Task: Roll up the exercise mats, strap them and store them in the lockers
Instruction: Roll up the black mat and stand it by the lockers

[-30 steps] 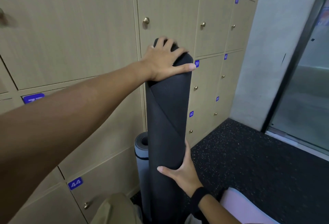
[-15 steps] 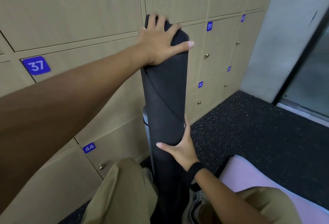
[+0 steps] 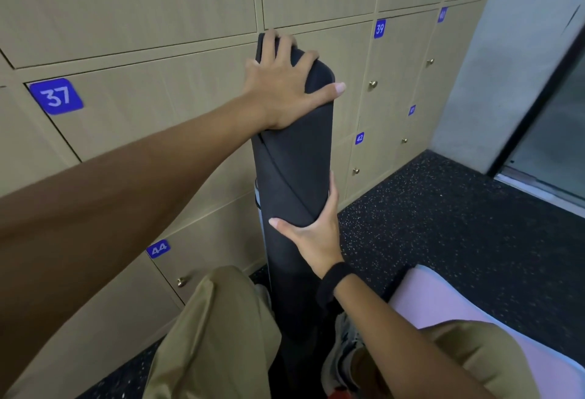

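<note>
Black foam mat (image 3: 292, 158), rolled into a matte cylinder, stands upright at frame centre before wood-grain lockers (image 3: 158, 120). Left hand (image 3: 281, 85) caps its top, fingers curled over the rim; right hand (image 3: 311, 234) wraps mid-roll.

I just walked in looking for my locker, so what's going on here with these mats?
A person is holding a rolled black mat upright in front of the lockers. The left hand grips its top end, and the right hand wraps around its middle. No strap shows on it. A grey rolled mat stands just behind it against the lockers, and a pink mat lies on the floor at the right. The locker doors in view are shut.
</note>
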A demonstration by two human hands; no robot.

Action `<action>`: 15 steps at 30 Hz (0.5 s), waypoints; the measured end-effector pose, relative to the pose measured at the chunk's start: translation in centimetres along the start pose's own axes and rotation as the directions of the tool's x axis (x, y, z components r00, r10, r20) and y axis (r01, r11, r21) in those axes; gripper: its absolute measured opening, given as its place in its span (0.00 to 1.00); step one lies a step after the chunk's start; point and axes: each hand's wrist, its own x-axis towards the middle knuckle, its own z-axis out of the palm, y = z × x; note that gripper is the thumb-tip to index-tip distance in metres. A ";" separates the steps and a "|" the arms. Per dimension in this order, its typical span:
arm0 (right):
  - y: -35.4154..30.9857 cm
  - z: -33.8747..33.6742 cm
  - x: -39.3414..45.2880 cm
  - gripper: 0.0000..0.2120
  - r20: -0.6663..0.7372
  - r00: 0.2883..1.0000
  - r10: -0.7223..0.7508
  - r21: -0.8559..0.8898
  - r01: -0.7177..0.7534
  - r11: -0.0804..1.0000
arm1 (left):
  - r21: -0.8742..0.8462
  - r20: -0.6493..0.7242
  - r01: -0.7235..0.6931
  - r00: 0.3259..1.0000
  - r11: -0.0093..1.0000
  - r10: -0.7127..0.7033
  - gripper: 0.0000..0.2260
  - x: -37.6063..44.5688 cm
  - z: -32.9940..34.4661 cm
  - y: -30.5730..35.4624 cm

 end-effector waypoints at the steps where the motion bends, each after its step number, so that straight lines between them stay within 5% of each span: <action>1: 0.2 0.1 -0.1 0.63 0.000 1.000 0.004 -0.001 -0.004 1.000 | 0.003 0.006 0.014 1.000 1.000 -0.014 0.43 -0.1 0.1 0.1; 15: 4.4 0.1 -4.3 0.64 0.069 0.989 0.131 -0.051 -0.127 0.991 | 0.060 0.169 0.155 0.972 0.986 -0.163 0.43 -5.9 2.9 1.2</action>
